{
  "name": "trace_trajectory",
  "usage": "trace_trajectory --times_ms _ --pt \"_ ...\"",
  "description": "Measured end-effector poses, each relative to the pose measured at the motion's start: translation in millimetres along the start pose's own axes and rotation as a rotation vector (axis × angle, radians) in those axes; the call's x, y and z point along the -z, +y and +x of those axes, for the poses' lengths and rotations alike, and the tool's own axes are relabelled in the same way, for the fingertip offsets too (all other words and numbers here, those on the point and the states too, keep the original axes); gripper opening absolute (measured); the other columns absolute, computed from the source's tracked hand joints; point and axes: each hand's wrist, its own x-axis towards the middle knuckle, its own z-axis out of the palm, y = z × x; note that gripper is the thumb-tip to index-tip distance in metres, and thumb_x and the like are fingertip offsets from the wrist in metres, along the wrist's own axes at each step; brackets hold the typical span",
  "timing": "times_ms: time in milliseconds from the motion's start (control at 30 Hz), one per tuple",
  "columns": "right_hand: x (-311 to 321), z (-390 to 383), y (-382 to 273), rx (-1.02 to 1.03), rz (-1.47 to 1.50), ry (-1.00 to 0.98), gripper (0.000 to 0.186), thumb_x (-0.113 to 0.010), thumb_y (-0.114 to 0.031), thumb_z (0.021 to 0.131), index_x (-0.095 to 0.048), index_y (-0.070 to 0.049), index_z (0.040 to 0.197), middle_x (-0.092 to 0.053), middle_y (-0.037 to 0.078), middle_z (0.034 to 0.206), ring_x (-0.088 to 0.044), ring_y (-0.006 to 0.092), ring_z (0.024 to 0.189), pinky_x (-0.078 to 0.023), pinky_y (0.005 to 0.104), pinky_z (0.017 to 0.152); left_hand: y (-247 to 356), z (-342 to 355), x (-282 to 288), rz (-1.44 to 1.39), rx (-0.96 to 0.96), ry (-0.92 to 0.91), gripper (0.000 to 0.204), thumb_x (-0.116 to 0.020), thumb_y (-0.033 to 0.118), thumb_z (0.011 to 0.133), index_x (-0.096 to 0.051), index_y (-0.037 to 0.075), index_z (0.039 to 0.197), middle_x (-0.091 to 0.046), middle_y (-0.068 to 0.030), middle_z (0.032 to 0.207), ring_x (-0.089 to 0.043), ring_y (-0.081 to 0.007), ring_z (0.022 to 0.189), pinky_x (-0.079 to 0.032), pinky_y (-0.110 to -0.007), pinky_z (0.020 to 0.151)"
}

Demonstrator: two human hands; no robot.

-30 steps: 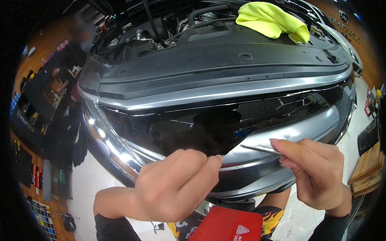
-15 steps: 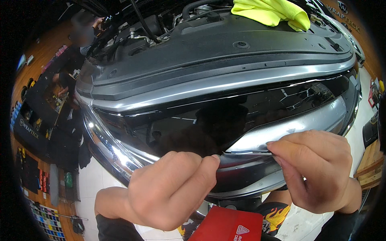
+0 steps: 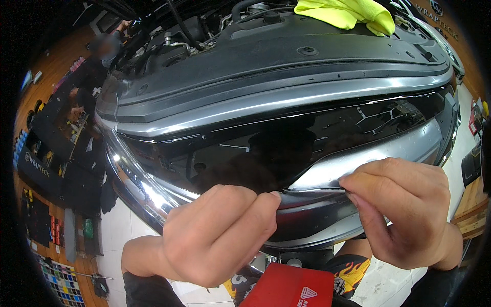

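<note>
Glossy black film (image 3: pixel 235 158) covers much of the car's curved front panel, while a bare-looking silver area (image 3: pixel 378 156) shows at the right. Along the lower border of that silver area a thin dark edge stretches between both hands. My left hand (image 3: pixel 220 235) is closed in a pinch at its left end, thumb and fingers pressed together. At the other end, my right hand (image 3: pixel 401 210) pinches with thumb and forefinger. The fingers hide the parts of the edge that they grip.
A yellow-green cloth (image 3: pixel 350 15) lies on the black engine cover (image 3: pixel 286 56). Chrome trim (image 3: pixel 148 192) curves round the panel's left side. A red flat pouch or card (image 3: pixel 289 286) is at my front. To the left, another person works at a black bench (image 3: pixel 56 148).
The car sits slightly higher in view. Both hands keep their pinches in nearly the same places, with the right one shifted very slightly up. The person at the left has moved a little.
</note>
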Motion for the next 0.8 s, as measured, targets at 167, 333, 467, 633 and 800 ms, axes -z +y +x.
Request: trace_trajectory --times_ms 167,333,467,633,800 --pt "0.2 0.7 -0.6 -0.009 0.021 -0.001 0.021 -0.07 0.006 0.077 -0.071 0.002 0.098 -0.071 0.017 0.084 -0.07 0.0272 0.066 -0.053 0.0314 0.057 -0.3 0.4 0.7 0.011 -0.007 -0.011 0.026 -0.082 -0.003 0.071 -0.078 0.005 0.095 -0.066 -0.0072 0.08 -0.068 -0.0209 0.066 -0.054 -0.031 0.055" --pt "0.9 1.1 -0.9 -0.015 0.031 -0.003 0.021 -0.07 0.007 0.077 -0.071 0.003 0.097 -0.071 0.018 0.084 -0.069 0.0278 0.065 -0.053 0.0317 0.056 0.6 1.7 1.1 0.016 0.002 -0.024 0.025 -0.082 -0.004 0.071 -0.077 0.005 0.094 -0.066 -0.0074 0.08 -0.068 -0.0211 0.066 -0.054 -0.031 0.055" --pt "1.3 1.4 0.0 -0.012 0.029 -0.003 0.022 -0.07 0.008 0.076 -0.07 0.003 0.097 -0.071 0.018 0.084 -0.07 0.0281 0.065 -0.053 0.0318 0.056 0.3 1.7 -0.2 0.001 0.004 -0.008 0.026 -0.082 -0.004 0.07 -0.077 0.004 0.094 -0.066 -0.0075 0.08 -0.068 -0.0213 0.065 -0.055 -0.031 0.055" --pt "1.3 0.8 1.7 -0.002 0.039 0.005 0.022 -0.069 0.008 0.075 -0.07 0.003 0.097 -0.072 0.018 0.083 -0.071 0.0281 0.065 -0.054 0.0318 0.057 1.8 1.9 0.2 0.001 0.013 -0.009 0.026 -0.082 -0.005 0.07 -0.077 0.004 0.094 -0.066 -0.0075 0.08 -0.068 -0.0212 0.066 -0.055 -0.031 0.055" --pt "1.1 0.6 1.5 -0.006 0.039 -0.005 0.022 -0.069 0.008 0.075 -0.07 0.003 0.097 -0.072 0.018 0.084 -0.071 0.0281 0.066 -0.054 0.032 0.057 1.8 1.5 0.4 0.009 0.016 -0.018 0.026 -0.082 -0.005 0.07 -0.077 0.004 0.094 -0.066 -0.0075 0.081 -0.068 -0.0209 0.067 -0.055 -0.031 0.055"
